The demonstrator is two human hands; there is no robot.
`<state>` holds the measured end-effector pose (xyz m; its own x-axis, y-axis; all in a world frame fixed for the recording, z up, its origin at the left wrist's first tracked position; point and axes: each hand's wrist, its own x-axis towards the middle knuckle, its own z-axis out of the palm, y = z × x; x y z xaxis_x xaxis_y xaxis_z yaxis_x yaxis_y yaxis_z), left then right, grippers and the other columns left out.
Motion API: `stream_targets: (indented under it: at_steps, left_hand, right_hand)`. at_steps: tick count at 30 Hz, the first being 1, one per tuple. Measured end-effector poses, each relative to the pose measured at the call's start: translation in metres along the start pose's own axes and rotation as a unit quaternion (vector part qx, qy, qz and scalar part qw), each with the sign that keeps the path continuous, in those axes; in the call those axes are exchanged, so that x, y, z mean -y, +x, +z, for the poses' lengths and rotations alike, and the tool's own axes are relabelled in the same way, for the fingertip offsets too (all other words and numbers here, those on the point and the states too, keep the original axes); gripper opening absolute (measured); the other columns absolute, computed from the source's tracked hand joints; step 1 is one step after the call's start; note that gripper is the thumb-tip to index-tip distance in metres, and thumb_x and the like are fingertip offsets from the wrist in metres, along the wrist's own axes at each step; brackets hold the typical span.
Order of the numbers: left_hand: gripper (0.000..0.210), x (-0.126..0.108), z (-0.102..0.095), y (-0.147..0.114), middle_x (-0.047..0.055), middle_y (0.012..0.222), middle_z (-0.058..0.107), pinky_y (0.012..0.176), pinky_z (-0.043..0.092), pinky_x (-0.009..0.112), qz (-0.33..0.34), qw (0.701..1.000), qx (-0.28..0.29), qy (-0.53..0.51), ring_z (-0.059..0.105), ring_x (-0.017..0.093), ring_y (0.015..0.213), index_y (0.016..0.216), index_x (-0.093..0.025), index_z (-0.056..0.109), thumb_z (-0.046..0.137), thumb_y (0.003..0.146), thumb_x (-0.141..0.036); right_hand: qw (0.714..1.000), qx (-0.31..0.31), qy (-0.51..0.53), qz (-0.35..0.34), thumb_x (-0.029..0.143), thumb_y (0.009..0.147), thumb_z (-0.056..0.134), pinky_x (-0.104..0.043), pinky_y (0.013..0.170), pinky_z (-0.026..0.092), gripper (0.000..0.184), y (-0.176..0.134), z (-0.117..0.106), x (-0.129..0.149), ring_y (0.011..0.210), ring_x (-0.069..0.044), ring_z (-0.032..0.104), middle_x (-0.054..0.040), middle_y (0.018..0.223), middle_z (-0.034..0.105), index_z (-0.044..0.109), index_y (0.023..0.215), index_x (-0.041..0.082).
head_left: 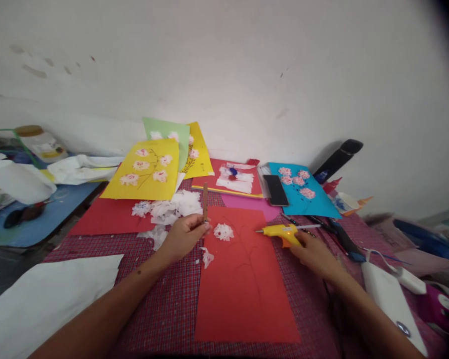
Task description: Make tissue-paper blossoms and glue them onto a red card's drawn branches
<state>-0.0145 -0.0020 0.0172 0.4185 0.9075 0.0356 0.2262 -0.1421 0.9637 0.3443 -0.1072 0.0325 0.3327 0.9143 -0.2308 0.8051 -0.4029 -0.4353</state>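
Note:
My left hand (185,237) is closed on a flat brown stick (205,199) that points up, at the upper left edge of a red sheet (243,309). In my right hand (316,254) is a yellow glue gun (282,231), its nozzle pointing left over the sheet's right edge. A clear glue stick (310,226) shows at its back. Thin dark branch lines run across the red sheet. One crumpled white-and-pink tissue flower (223,232) lies on it, near my left fingertips. Below that, a loose scrap of white tissue (207,258) lies at the left edge.
White tissue pieces (179,205) lie heaped behind my left hand. Flower pictures on yellow (160,149) and blue paper (325,204) lean at the back. A black phone (276,190) lies near the blue one. At right are a white power strip (387,299) and black-handled tools (346,239).

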Motion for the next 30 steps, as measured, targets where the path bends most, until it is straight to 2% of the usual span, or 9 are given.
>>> stream_targets:
  at_steps: [4, 6, 9, 10, 13, 15, 18, 24, 30]
  left_hand:
    - [0.022, 0.001, 0.001, 0.001, 0.0, 0.08, 0.068, 0.07, 0.048, 0.025, -0.009, 1.0, 0.014, -0.023, 0.063, 0.016, 0.075, 0.089, -0.018, 0.065, 0.057, 0.088, -0.038]
    - [0.022, 0.001, 0.002, 0.001, 0.001, 0.081, 0.069, 0.072, 0.048, 0.026, -0.012, 1.0, 0.02, -0.019, 0.064, 0.017, 0.077, 0.09, -0.018, 0.064, 0.055, 0.089, -0.037]
    - [0.019, 0.001, 0.002, 0.001, 0.001, 0.081, 0.068, 0.07, 0.048, 0.027, -0.003, 1.0, 0.018, 0.023, 0.063, 0.017, 0.076, 0.091, -0.018, 0.062, 0.052, 0.09, -0.034]
    - [0.018, 0.0, 0.002, 0.001, 0.0, 0.08, 0.068, 0.069, 0.047, 0.026, 0.003, 0.999, 0.015, 0.04, 0.062, 0.016, 0.075, 0.09, -0.018, 0.062, 0.051, 0.091, -0.033]
    - [0.017, -0.002, 0.001, 0.001, -0.001, 0.077, 0.065, 0.067, 0.044, 0.026, 0.021, 0.995, 0.012, 0.092, 0.059, 0.015, 0.071, 0.085, -0.018, 0.06, 0.049, 0.091, -0.03]
    - [0.018, -0.002, 0.0, 0.001, -0.002, 0.074, 0.062, 0.065, 0.041, 0.025, 0.027, 0.993, 0.015, 0.117, 0.056, 0.014, 0.068, 0.082, -0.019, 0.059, 0.048, 0.092, -0.029]
    - [0.018, 0.0, 0.0, 0.001, -0.003, 0.073, 0.06, 0.063, 0.038, 0.025, 0.034, 0.991, 0.016, 0.132, 0.054, 0.014, 0.068, 0.081, -0.019, 0.058, 0.048, 0.092, -0.028]
    - [0.018, 0.006, 0.0, 0.002, -0.002, 0.074, 0.059, 0.063, 0.035, 0.025, 0.042, 0.988, 0.02, 0.149, 0.052, 0.014, 0.068, 0.08, -0.019, 0.056, 0.047, 0.093, -0.028]
    - [0.017, 0.005, -0.001, 0.001, -0.002, 0.075, 0.058, 0.063, 0.035, 0.026, 0.047, 0.987, 0.027, 0.152, 0.052, 0.014, 0.069, 0.08, -0.02, 0.054, 0.046, 0.093, -0.027]
  right_hand:
    - [0.969, 0.038, 0.244, 0.019, 0.034, 0.079, 0.056, -0.026, 0.05, 0.039, 0.017, -0.011, -0.013, 0.008, 0.057, -0.016, 0.057, -0.0008, 0.069, 0.062, 0.054, 0.089, 0.02]
    - [0.962, 0.038, 0.269, -0.004, 0.038, 0.079, 0.06, -0.025, 0.049, 0.036, 0.02, -0.018, -0.022, 0.025, 0.052, -0.013, 0.05, 0.0026, 0.064, 0.055, 0.05, 0.08, 0.022]
    - [0.954, 0.115, 0.267, -0.077, 0.047, 0.083, 0.06, -0.025, 0.05, 0.034, 0.028, -0.023, -0.035, 0.062, 0.052, -0.012, 0.044, 0.0044, 0.061, 0.048, 0.056, 0.086, 0.02]
    - [0.952, 0.138, 0.258, -0.093, 0.05, 0.085, 0.058, -0.025, 0.05, 0.033, 0.031, -0.023, -0.038, 0.076, 0.052, -0.012, 0.042, 0.0049, 0.061, 0.045, 0.058, 0.09, 0.019]
    - [0.96, 0.194, 0.17, -0.11, 0.053, 0.086, 0.056, -0.024, 0.049, 0.028, 0.036, -0.018, -0.043, 0.113, 0.051, -0.01, 0.037, 0.0052, 0.06, 0.042, 0.059, 0.084, 0.018]
    - [0.967, 0.204, 0.082, -0.132, 0.052, 0.086, 0.056, -0.024, 0.048, 0.027, 0.035, -0.013, -0.042, 0.133, 0.051, -0.009, 0.037, 0.0044, 0.06, 0.045, 0.06, 0.082, 0.018]
    - [0.965, 0.188, -0.028, -0.182, 0.048, 0.087, 0.054, -0.025, 0.05, 0.029, 0.031, -0.006, -0.036, 0.153, 0.053, -0.011, 0.044, 0.0015, 0.065, 0.055, 0.062, 0.082, 0.018]
    - [0.952, 0.143, -0.141, -0.231, 0.042, 0.087, 0.052, -0.026, 0.052, 0.029, 0.025, -0.004, -0.025, 0.173, 0.058, -0.014, 0.053, -0.002, 0.072, 0.065, 0.061, 0.079, 0.019]
    - [0.944, 0.136, -0.185, -0.235, 0.043, 0.086, 0.053, -0.027, 0.055, 0.03, 0.026, -0.004, -0.021, 0.176, 0.063, -0.017, 0.058, -0.0046, 0.076, 0.069, 0.063, 0.081, 0.019]
